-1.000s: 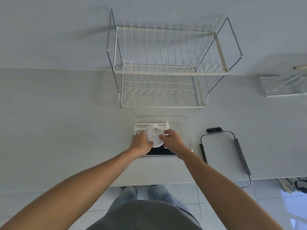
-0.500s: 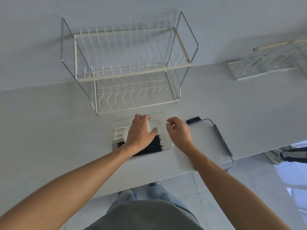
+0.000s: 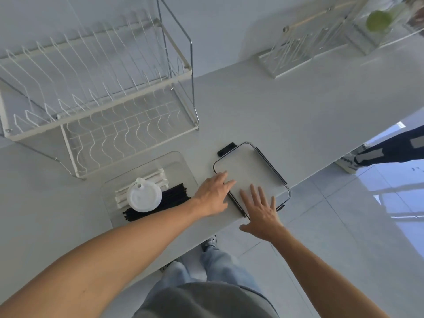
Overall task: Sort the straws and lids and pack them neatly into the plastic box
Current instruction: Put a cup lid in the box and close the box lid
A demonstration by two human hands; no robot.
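The clear plastic box sits on the white counter near its front edge. Inside lie white straws, black straws and a stack of round white cup lids on top of them. To the right lies the box's flat cover with black clip edges. My left hand rests at the cover's left edge, fingers on it. My right hand hovers with spread fingers over the cover's near end, holding nothing.
A two-tier white wire dish rack stands behind the box. A clear acrylic rack and a clear container with a green object stand at the back right. Another person's leg and shoe stand on the tiled floor at right.
Both hands left the lids and the box and moved right to the cover. The lid stack now sits uncovered on the straws. The camera swung to the right.
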